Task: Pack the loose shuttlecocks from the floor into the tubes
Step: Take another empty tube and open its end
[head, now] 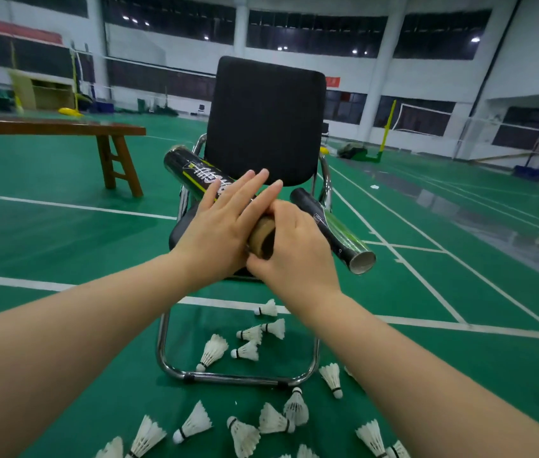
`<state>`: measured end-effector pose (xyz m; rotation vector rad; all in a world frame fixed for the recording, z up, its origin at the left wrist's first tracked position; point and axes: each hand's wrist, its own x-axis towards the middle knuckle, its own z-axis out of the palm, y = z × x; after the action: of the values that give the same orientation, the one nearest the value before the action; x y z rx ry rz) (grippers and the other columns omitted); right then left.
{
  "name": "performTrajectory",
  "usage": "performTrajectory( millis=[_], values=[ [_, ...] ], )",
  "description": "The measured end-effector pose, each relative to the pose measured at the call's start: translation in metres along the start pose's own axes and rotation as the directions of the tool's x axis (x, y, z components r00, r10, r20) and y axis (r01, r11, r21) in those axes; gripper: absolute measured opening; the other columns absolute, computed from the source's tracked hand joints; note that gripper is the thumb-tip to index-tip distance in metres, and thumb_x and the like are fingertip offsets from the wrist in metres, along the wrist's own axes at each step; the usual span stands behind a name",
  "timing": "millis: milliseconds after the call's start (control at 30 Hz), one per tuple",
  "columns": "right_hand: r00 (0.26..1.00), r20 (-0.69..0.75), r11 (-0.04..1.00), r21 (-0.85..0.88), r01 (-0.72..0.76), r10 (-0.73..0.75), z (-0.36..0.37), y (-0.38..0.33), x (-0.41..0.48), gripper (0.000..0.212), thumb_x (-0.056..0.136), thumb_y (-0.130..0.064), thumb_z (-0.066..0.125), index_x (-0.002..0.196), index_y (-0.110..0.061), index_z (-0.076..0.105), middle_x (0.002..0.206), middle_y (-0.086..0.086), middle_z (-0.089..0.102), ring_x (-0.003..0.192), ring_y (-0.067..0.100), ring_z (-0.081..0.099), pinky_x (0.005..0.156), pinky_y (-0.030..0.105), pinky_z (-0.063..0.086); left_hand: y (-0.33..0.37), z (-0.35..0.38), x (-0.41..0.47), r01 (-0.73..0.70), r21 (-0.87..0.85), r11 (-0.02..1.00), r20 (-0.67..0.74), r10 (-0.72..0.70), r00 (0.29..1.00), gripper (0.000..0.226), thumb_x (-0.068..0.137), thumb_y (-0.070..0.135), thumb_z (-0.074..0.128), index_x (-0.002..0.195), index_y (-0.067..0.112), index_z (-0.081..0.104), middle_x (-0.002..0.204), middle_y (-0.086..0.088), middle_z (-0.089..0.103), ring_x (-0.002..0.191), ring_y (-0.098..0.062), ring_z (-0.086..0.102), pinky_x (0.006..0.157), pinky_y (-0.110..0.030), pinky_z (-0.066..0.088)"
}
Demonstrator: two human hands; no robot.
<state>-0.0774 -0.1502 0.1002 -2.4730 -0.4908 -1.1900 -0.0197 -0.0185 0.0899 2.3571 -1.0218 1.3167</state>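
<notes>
A black shuttlecock tube (192, 170) with yellow and white print slants up over the chair seat, its far end in the air to the left of the chair back. My right hand (298, 256) is closed around its near, brown cardboard end (261, 238). Across the tube's middle lies my left hand (225, 223), flat, with straight, spread fingers. A second black tube (334, 226) rests on the chair at the right, its open end pointing toward me. Several white loose shuttlecocks (212, 352) lie scattered on the green floor under and in front of the chair.
A black chair (265, 120) with a chrome tube frame (238, 378) stands right in front of me. A brown wooden bench (57, 128) is at the left. White court lines cross the green floor, and net posts stand far back.
</notes>
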Motion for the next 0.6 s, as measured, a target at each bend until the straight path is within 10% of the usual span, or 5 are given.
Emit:
performTrajectory(
  millis=[167, 600],
  values=[
    [0.97, 0.243, 0.995, 0.096, -0.019, -0.004, -0.028, -0.036, -0.022, 0.052, 0.071, -0.026, 0.072, 0.115, -0.014, 0.049, 0.11, 0.0, 0.057, 0.101, 0.02, 0.05, 0.078, 0.025, 0.035, 0.005, -0.042, -0.027, -0.066, -0.013, 0.998, 0.102, 0.067, 0.992, 0.087, 0.068, 0.045, 0.053, 0.143, 0.015, 0.019, 0.116, -0.009, 0.064, 0.107, -0.028, 0.061, 0.099, -0.045, 0.039],
    [0.896, 0.412, 0.979, 0.179, 0.098, -0.165, -0.024, -0.065, -0.041, 0.055, 0.07, -0.027, 0.075, 0.115, -0.013, 0.048, 0.111, 0.001, 0.057, 0.09, 0.013, 0.045, 0.068, 0.02, 0.028, 0.008, -0.076, -0.085, 0.005, 0.038, 0.999, 0.249, -0.015, 0.968, 0.101, 0.051, 0.031, 0.088, 0.134, -0.004, 0.041, 0.108, -0.019, 0.063, 0.092, -0.039, 0.062, 0.077, -0.046, 0.054]
  ],
)
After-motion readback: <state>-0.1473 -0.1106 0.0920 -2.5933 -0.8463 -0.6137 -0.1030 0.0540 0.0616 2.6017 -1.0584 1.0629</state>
